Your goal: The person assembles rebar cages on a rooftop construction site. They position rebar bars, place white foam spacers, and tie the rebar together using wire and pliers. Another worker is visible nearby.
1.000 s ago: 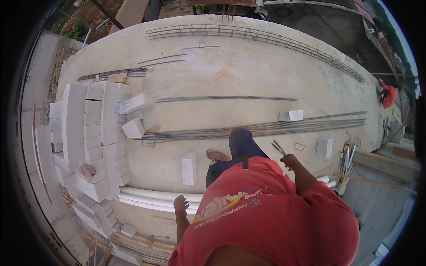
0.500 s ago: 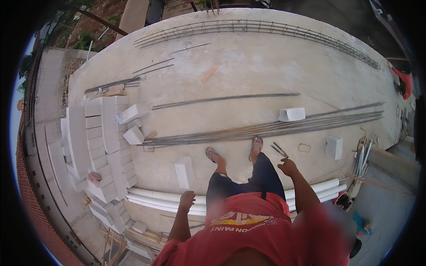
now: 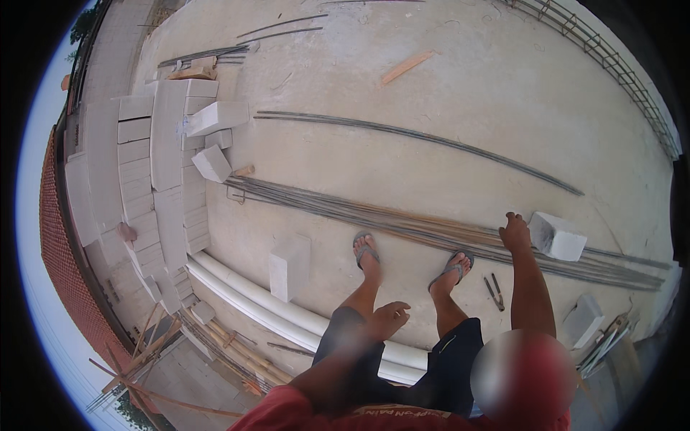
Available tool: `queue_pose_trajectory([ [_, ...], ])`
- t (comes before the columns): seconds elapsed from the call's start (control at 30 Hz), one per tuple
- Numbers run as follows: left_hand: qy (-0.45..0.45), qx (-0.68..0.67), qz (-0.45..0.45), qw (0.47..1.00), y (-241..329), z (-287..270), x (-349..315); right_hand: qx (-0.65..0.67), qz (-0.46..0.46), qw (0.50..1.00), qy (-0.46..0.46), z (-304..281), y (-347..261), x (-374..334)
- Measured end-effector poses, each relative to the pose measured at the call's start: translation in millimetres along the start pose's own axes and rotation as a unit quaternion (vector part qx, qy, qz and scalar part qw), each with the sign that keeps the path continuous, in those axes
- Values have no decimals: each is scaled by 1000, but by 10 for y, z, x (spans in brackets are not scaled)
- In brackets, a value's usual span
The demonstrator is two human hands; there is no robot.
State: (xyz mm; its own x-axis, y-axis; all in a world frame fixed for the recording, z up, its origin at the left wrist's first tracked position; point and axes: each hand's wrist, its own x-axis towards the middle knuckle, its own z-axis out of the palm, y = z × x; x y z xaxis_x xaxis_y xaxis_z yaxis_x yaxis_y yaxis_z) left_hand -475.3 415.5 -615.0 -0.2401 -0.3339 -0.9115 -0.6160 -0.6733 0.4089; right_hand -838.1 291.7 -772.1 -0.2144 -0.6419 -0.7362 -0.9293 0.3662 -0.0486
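My right hand (image 3: 514,233) reaches out over a bundle of long steel rods (image 3: 424,227), just left of a white block (image 3: 562,237) resting across them. Its fingers look apart and hold nothing I can see; whether they touch a rod is unclear. Close to my thigh, my left hand (image 3: 389,320) hangs empty with loosely stretched fingers. On the concrete beside my right foot lies a pair of dark-handled pincers (image 3: 494,293), their handles spread. My sandalled feet stand near the rods.
Stacked white blocks (image 3: 169,133) fill the left side. A single block (image 3: 290,267) stands left of my feet, and another (image 3: 581,321) sits at right. White pipes (image 3: 253,282) run behind me. Farther off lie thin rods (image 3: 402,134), a wood strip (image 3: 408,66) and a rebar cage (image 3: 604,50).
My right hand has moved from near the pincers to beside the block on the rods. My left hand has swung inward in front of my thigh. The view has turned and dropped closer.
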Motion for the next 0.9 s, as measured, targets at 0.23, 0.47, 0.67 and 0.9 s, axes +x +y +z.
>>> queue_pose_trajectory([
  [0.23,-62,53,14,997,-146,-104,794,-152,-8,980,131,309,-468,1726],
  [0.47,-124,-40,25,991,56,-273,790,-249,-65,955,147,360,-306,2420],
  [0.67,-127,-35,23,991,137,-409,803,-197,-141,958,155,604,180,2794],
  [0.9,-119,-23,42,992,141,-412,791,-201,-97,960,171,505,-148,2587],
])
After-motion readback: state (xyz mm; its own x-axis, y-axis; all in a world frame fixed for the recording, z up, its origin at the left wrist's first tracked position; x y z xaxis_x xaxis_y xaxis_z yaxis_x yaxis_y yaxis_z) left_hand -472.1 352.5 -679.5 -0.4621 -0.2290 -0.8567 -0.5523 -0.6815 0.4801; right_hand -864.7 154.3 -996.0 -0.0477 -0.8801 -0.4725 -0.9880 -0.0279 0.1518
